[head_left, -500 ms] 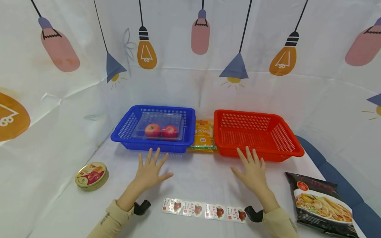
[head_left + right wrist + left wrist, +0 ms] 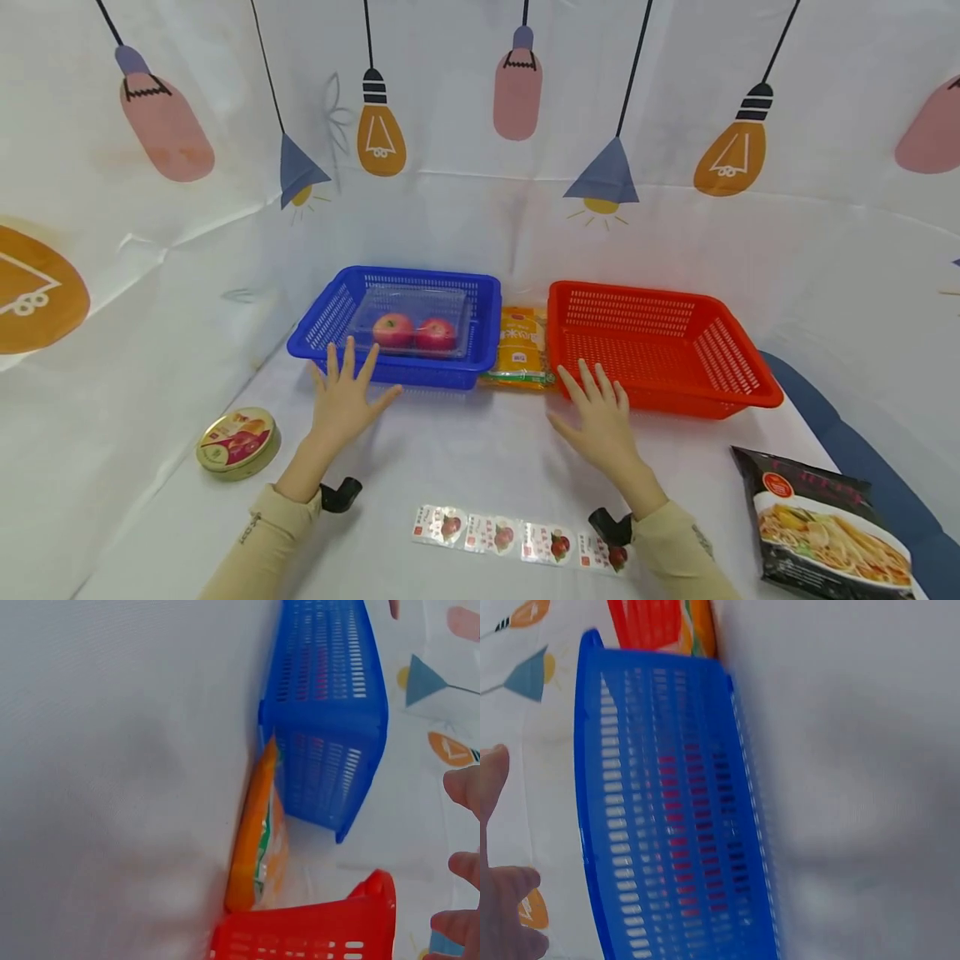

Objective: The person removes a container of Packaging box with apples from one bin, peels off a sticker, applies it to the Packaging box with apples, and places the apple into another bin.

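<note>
My left hand [image 2: 342, 408], fingers spread and holding nothing, hovers in front of the blue basket [image 2: 397, 368]. Inside that basket lies a clear plastic box [image 2: 360, 321] with two apples [image 2: 393, 331] showing through it. My right hand [image 2: 600, 425] has its fingers spread too and holds nothing; it is just in front of the near left corner of the red basket [image 2: 675, 398]. Between the baskets sits a yellow-orange food packet [image 2: 519, 350], seen edge-on in the right wrist view. The blue basket's slotted side [image 2: 667, 795] fills much of the left wrist view.
A round gold tin [image 2: 238, 443] stands at the left. At the right lies a black packet of noodles [image 2: 832, 525]. A strip of several small printed sachets [image 2: 491, 533] lies near the front. Behind the table hangs a white cloth with printed lamps; a blue cushioned edge [image 2: 870, 467] shows at right.
Both hands have moved to the left, the left one also up toward the blue basket. The head view has shifted slightly, so the baskets appear a little further right. No object was taken hold of.
</note>
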### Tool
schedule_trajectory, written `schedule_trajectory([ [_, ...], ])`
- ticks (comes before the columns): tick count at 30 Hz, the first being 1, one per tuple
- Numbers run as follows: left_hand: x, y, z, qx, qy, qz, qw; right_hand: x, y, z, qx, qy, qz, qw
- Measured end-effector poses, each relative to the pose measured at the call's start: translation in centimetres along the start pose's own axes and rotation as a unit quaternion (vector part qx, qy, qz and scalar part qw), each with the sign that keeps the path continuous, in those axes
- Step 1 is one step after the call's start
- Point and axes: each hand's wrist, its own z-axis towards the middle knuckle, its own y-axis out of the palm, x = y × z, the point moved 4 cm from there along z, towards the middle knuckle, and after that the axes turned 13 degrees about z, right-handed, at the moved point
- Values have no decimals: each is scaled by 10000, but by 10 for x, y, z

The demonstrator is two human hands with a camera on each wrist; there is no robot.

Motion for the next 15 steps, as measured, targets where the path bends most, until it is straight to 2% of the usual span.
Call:
schedule_trajectory([
  [6, -33, 2, 16, 236, -640, -366, 9970, -5, 3, 3, 30, -62, 63, 10000],
  [10, -54, 7, 24, 168, -1038, -482, 9933, -7, 5, 4, 56, -131, 49, 9999],
  [15, -74, 12, 34, 117, -1382, -635, 9883, -7, 6, 5, 116, -182, 22, 9998],
])
